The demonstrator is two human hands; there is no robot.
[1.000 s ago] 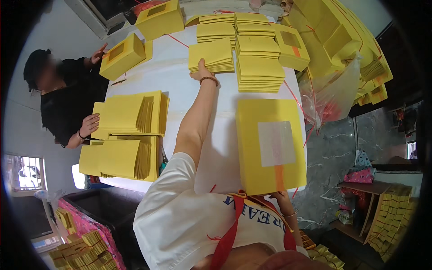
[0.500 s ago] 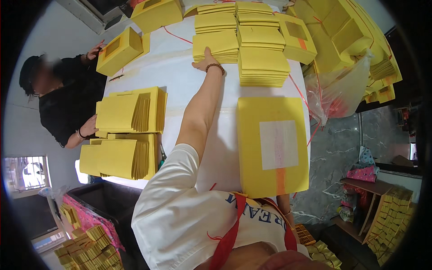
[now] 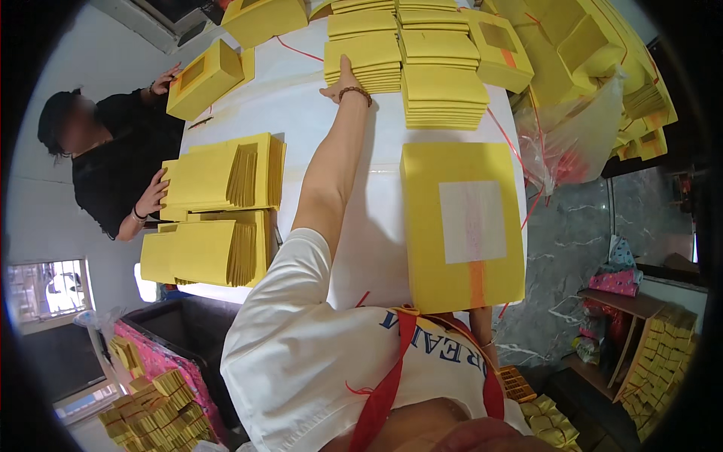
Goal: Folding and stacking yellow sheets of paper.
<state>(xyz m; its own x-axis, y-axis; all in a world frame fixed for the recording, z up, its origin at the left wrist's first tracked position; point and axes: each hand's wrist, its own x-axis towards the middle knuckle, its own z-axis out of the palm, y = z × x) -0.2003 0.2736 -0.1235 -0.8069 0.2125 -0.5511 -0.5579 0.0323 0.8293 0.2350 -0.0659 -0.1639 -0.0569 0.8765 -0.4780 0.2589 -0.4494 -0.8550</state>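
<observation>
My left hand [image 3: 344, 81] reaches far across the table to the near-left corner of a stack of yellow folded paper pieces [image 3: 369, 53]. Its fingers are stretched out, one lying up over the top and the thumb pointing left. Beside that stack, further yellow stacks [image 3: 444, 90] stand in a row on the right. A large yellow box [image 3: 422, 226] with a pale label and an orange strip sits close to my chest on the right. My right hand [image 3: 480, 322] is at its near edge, with the fingers hidden by the box.
A person in black [image 3: 120, 154] at the left rests one hand by upright yellow stacks [image 3: 203, 177] and the other by a yellow box with a window [image 3: 199, 83]. A clear plastic bag [image 3: 576, 139] hangs at the table's right edge. A black bin [image 3: 181, 331] stands at lower left.
The whole view has tilted slightly, so the table's contents sit higher in it. My left hand stays at the same stack. The other person's near hand has shifted a little along their stack.
</observation>
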